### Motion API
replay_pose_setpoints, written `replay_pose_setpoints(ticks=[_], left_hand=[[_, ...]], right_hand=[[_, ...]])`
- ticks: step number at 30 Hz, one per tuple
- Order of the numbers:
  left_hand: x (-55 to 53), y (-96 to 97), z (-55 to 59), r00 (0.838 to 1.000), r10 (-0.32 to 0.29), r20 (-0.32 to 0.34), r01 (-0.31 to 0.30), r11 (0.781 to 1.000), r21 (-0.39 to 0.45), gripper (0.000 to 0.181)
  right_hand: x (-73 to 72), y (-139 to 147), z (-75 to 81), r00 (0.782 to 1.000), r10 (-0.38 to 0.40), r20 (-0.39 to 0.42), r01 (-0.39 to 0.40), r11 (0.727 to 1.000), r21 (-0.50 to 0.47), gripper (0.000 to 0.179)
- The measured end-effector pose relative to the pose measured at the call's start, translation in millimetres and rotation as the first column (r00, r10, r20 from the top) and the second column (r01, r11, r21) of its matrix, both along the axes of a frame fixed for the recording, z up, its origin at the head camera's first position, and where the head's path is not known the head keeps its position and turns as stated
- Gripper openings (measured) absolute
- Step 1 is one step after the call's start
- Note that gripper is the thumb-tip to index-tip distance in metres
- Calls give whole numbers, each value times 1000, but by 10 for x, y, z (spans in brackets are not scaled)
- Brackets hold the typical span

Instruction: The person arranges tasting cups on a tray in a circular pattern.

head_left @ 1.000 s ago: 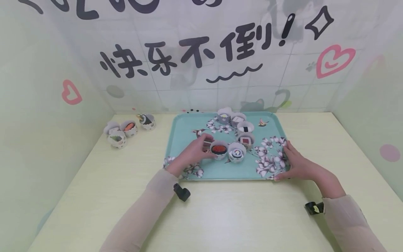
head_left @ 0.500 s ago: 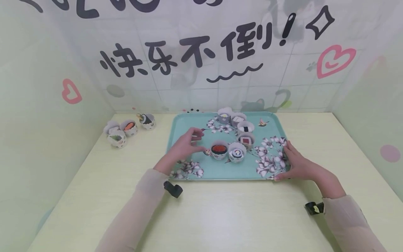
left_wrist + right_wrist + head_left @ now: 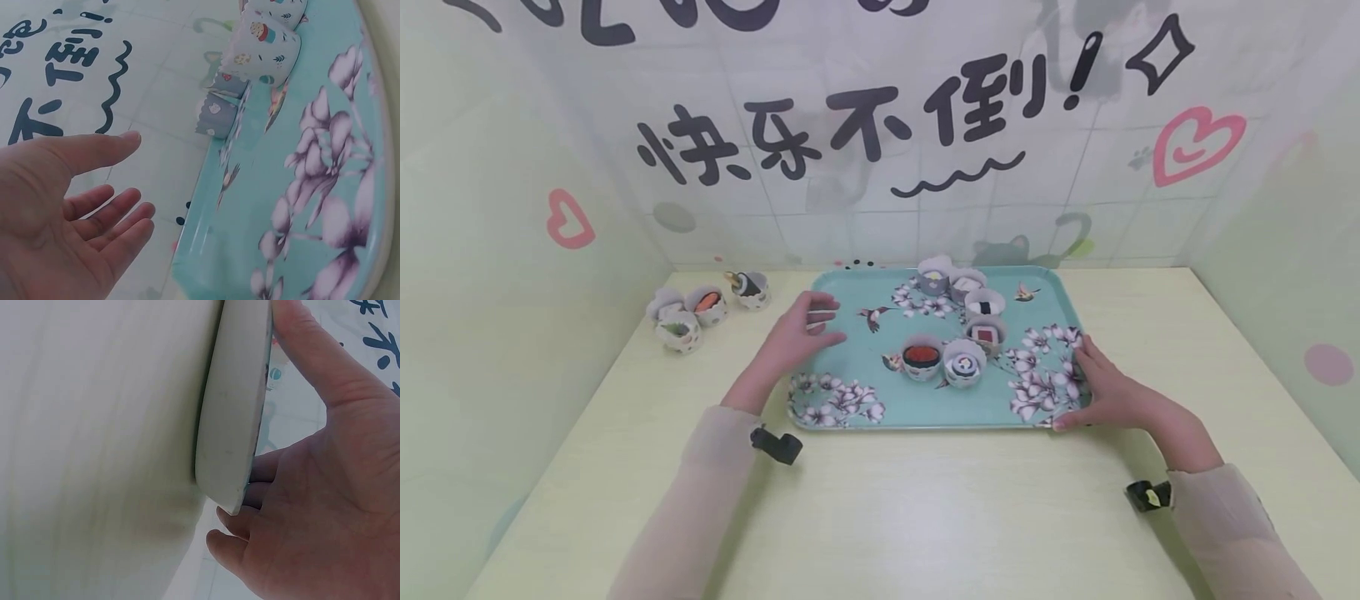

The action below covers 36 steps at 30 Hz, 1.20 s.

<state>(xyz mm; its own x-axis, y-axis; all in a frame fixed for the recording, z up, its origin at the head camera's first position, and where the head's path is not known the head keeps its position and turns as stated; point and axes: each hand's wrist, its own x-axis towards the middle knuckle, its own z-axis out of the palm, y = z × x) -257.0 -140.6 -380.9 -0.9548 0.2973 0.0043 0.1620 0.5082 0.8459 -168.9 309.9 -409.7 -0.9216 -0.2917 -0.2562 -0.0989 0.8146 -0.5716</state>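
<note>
My left hand hovers over the left side of the teal flowered tray, fingers loosely spread and holding nothing. In the left wrist view its palm and thumb show beside the tray's far rim. The right hand holds the tray's near right corner, thumb at the front edge and fingers along the right side. On the tray, a paper cup of toy sushi with red topping stands beside a cup with a white roll. Behind them several more cups, one with a dark red centre, run toward the back.
Left of the tray on the table, several patterned cups stand together: one with an orange-topped piece, one with green filling, one with a dark roll. A printed wall sheet rises behind the table.
My left hand has let go of the red-topped cup and moved left to the tray's left side. The right hand and the tray have stayed in place.
</note>
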Motion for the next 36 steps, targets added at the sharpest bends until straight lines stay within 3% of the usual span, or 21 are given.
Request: replay_pose_setpoints(ticks=[7, 16, 23, 28, 36], left_hand=[[-11, -305, 23, 997, 76, -6, -75, 997, 25, 62], [49, -692, 74, 988, 156, -10, -155, 985, 74, 66], [55, -981, 68, 960, 269, -81, -261, 961, 94, 66], [80, -1140, 85, 920, 380, -93, -373, 924, 84, 64], [85, -1361, 38, 808, 585, -60, -580, 810, 88, 62]], right_hand=[[3, 1, -6, 1000, 0, 0, 0, 1000, -5, 135], [-1, 1, -2, 1000, 1, 2, -1, 1000, -2, 135], [4, 0, 10, 1000, -3, 10, 3, 1000, -2, 135], [6, -1, 10, 1000, -3, 9, 3, 1000, -9, 135], [3, -7, 6, 1000, -1, 4, 1, 1000, -11, 135]])
